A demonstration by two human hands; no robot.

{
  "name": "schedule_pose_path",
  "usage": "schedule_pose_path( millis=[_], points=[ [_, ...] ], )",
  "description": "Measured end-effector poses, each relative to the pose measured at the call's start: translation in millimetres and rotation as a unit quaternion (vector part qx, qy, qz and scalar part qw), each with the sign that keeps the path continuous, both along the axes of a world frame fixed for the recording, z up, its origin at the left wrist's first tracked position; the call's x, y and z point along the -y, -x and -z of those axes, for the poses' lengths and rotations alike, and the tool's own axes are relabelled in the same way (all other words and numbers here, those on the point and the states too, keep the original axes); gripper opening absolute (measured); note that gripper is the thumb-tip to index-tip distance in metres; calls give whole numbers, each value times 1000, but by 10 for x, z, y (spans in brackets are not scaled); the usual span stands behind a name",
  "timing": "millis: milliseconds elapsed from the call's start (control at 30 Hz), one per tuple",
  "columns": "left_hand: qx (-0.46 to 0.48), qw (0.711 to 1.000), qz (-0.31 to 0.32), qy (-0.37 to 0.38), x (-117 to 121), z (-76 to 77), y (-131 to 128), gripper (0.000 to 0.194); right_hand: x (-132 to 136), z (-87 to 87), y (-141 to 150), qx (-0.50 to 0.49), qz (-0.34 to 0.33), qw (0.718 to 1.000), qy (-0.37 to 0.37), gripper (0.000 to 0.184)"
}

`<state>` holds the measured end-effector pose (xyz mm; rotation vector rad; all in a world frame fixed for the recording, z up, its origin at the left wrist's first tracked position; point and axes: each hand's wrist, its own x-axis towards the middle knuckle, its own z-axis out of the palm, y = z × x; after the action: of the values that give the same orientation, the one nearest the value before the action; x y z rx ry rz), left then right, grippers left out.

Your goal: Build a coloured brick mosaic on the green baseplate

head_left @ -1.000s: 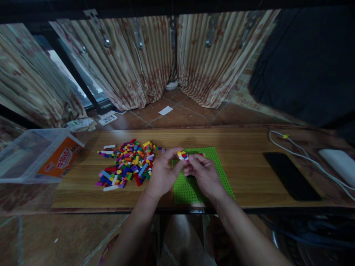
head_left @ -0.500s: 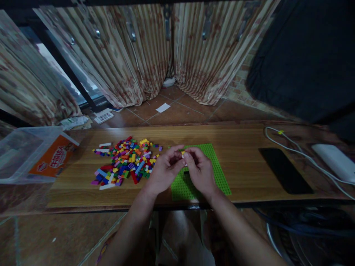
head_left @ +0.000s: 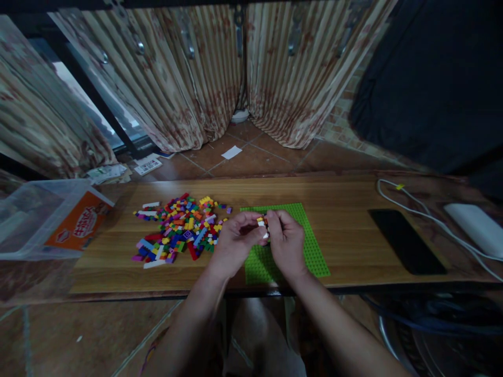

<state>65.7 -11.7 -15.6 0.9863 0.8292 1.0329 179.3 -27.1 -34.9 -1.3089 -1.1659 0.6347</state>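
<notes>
Between my fingertips is a small cluster of toy building bricks (head_left: 262,224), with white, yellow and orange parts showing. My left hand (head_left: 234,239) pinches it from the left. On the other side, my right hand (head_left: 288,238) is closed on it, its thumb along the near face. Fingers cover much of the cluster, so its full shape is hidden. Both hands are above a green studded baseplate (head_left: 310,246). To the left of my left hand spreads a pile of loose bricks (head_left: 178,222) in many colours.
A clear plastic box (head_left: 35,196) with an orange label stands at the table's left end. On the right lie a black phone (head_left: 406,241), a white power bank (head_left: 475,228) and a white cable (head_left: 426,209). The wooden table's front edge (head_left: 157,296) runs just below my hands.
My hands have turned the brick cluster, so more of its white and orange parts show. The right fingers have shifted on it, and the view has moved slightly.
</notes>
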Motion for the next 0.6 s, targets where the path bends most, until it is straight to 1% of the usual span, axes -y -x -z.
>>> schedule_pose_path(
  millis=[67,100,167,267,333,467,533,600],
  points=[
    [3,1000,1,8,-3,-1,13,29,-31,22,24,-51,4,999,13,35],
    [6,1000,3,15,-4,-3,20,28,-49,31,37,-92,1,995,27,37],
    [16,999,8,32,-3,-10,32,27,-81,36,60,-204,-7,977,67,38],
    [42,998,23,47,3,-28,45,28,-108,0,61,-373,-32,919,125,39],
    [60,996,39,51,4,-43,52,29,-108,-37,28,-449,-70,878,153,37],
    [93,992,46,68,-1,-73,70,30,-96,-75,-84,-536,-171,806,186,29],
    [103,991,38,78,-6,-86,82,29,-96,-80,-129,-553,-200,785,196,27],
    [107,989,28,93,-14,-93,98,29,-97,-84,-153,-556,-214,777,203,29]
  ],
)
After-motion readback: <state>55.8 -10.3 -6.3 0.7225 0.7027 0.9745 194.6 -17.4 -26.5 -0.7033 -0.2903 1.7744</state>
